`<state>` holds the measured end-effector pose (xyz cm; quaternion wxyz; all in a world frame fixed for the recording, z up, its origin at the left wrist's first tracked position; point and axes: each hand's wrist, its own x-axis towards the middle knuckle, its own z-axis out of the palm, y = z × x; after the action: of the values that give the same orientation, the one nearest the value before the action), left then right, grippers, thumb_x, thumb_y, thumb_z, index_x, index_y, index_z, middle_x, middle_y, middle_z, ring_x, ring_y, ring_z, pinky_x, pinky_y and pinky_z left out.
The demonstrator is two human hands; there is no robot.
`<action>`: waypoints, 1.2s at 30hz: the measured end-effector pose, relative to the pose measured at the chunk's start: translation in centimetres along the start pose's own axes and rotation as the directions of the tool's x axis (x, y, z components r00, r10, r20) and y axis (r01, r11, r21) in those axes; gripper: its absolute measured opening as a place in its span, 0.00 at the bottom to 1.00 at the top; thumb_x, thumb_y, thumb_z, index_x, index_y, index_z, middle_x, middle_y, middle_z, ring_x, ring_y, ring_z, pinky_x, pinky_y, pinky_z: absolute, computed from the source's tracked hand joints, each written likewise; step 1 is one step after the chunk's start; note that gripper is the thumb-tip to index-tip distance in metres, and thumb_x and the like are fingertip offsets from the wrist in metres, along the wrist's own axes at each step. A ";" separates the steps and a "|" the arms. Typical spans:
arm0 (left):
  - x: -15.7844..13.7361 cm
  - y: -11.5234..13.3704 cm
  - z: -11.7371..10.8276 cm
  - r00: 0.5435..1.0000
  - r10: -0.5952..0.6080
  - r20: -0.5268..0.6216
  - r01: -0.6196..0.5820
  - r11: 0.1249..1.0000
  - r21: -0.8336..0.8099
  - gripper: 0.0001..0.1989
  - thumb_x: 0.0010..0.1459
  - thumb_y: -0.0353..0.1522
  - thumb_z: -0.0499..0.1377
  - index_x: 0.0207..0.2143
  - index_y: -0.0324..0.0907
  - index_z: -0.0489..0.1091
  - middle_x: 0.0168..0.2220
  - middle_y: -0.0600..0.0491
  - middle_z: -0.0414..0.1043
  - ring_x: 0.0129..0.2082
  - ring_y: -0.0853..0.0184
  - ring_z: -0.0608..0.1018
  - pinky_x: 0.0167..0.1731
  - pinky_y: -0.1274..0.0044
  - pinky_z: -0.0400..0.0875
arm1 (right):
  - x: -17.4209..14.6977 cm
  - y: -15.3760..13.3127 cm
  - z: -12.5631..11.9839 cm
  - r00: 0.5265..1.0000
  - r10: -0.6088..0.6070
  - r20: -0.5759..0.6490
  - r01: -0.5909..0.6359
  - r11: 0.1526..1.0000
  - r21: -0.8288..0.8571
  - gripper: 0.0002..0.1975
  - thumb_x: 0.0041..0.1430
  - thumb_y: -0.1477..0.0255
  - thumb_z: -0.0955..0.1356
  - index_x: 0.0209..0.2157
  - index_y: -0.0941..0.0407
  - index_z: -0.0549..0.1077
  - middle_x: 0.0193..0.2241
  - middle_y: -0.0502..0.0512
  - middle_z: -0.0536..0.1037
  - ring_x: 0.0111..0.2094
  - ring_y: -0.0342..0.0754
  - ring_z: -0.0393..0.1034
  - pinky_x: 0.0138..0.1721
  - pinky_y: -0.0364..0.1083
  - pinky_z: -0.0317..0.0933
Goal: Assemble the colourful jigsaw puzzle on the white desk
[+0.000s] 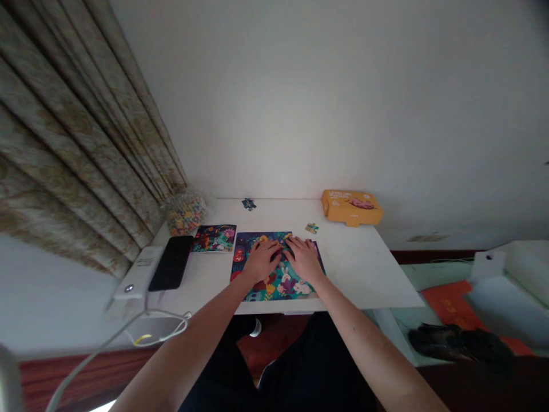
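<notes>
A colourful jigsaw puzzle [285, 284] with white rabbits, flowers and foliage lies largely assembled on the white table, near its front edge. My left hand [262, 261] rests on its upper middle, fingers stretched flat across the pieces. Beside it, my right hand [304, 260] lies on the upper right part with the fingers apart. The fingertips of both hands nearly meet. Parts of the picture are hidden under them, and any small piece beneath the fingers cannot be made out. Left of the puzzle is a small picture card [214, 238] with a similar design.
Loose puzzle pieces lie in a dark cluster [249, 203] at the back and a lighter cluster [312, 228] at right. A yellow box [352, 208] stands back right. On the left are a plastic bag of pieces [185, 214], a black phone [172, 263] and a white box [139, 272].
</notes>
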<state>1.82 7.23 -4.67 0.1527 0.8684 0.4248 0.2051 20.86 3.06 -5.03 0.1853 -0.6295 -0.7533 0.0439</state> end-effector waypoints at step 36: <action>11.5 -2.7 0.1 0.853 -0.327 -0.407 0.247 0.939 -0.237 0.25 0.54 0.28 0.67 0.55 0.43 0.67 0.53 0.45 0.70 0.56 0.57 0.74 0.61 0.64 0.67 | 0.6 0.6 -0.5 0.981 0.143 -0.132 -0.096 0.947 0.306 0.20 0.70 0.61 0.65 0.56 0.56 0.73 0.55 0.63 0.77 0.58 0.56 0.70 0.63 0.58 0.58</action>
<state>6.42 17.99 -3.34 0.1579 0.7088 0.5537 0.4076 21.54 3.71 -4.62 0.3323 -0.6403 -0.6820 0.1202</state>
